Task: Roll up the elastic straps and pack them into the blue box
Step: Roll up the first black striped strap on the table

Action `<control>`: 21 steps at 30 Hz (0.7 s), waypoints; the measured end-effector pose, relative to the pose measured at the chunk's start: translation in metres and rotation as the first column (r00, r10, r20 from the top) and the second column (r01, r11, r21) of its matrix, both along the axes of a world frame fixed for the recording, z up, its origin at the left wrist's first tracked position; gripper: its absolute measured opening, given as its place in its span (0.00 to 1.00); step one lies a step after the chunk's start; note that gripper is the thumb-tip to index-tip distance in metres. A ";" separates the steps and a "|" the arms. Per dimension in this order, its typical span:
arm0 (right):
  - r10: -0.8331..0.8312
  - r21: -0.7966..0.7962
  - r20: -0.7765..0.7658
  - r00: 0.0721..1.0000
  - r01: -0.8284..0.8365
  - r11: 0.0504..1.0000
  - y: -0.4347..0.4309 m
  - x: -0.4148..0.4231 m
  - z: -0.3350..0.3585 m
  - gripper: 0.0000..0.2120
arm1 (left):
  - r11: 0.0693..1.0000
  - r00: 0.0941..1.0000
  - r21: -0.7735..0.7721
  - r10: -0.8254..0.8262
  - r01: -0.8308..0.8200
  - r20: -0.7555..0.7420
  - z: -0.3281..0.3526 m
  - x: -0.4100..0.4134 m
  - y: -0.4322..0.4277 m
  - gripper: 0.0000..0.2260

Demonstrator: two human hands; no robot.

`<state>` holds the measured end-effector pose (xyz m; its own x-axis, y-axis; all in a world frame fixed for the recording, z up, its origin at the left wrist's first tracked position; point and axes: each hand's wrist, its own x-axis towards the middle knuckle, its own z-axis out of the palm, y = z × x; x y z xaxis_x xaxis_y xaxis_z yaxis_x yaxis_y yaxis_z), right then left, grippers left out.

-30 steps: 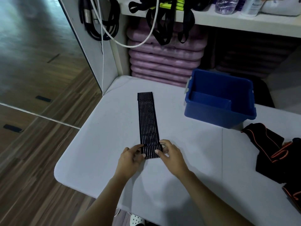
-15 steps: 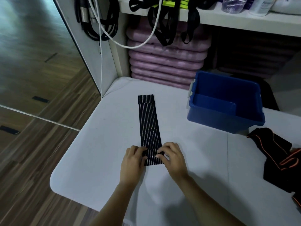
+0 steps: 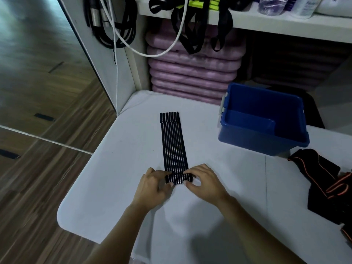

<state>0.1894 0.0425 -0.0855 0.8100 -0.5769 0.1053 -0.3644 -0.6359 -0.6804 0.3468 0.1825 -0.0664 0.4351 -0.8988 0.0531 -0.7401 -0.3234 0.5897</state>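
Observation:
A black elastic strap [image 3: 173,141] with thin white lines lies flat and lengthwise on the white table [image 3: 118,168]. Its near end is curled into a small roll. My left hand [image 3: 154,185] pinches the roll's left side and my right hand [image 3: 203,182] pinches its right side. The blue box [image 3: 262,134] stands open at the back right of the table, apart from the strap; its visible inside shows only blue plastic.
A heap of black straps with orange trim [image 3: 327,183] lies at the table's right edge. Behind the table are stacked purple mats [image 3: 192,73], hanging cables [image 3: 114,25] and a shelf [image 3: 266,21]. The table's left edge drops to wooden floor [image 3: 38,168].
The strap's near end lay flat a second ago; now both hands have curled it into a small roll and moved slightly forward along the strap.

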 end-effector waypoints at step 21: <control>-0.176 -0.093 0.179 0.968 0.194 0.976 0.003 0.029 -0.016 0.12 | 0.989 0.963 -0.142 0.066 -0.029 0.261 -0.018 0.016 -0.020 0.14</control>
<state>0.2188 0.0453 -0.1011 0.6552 -0.6924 0.3021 -0.3685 -0.6421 -0.6723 0.3630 0.1623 -0.0848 0.4310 -0.8539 0.2919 -0.8611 -0.2925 0.4159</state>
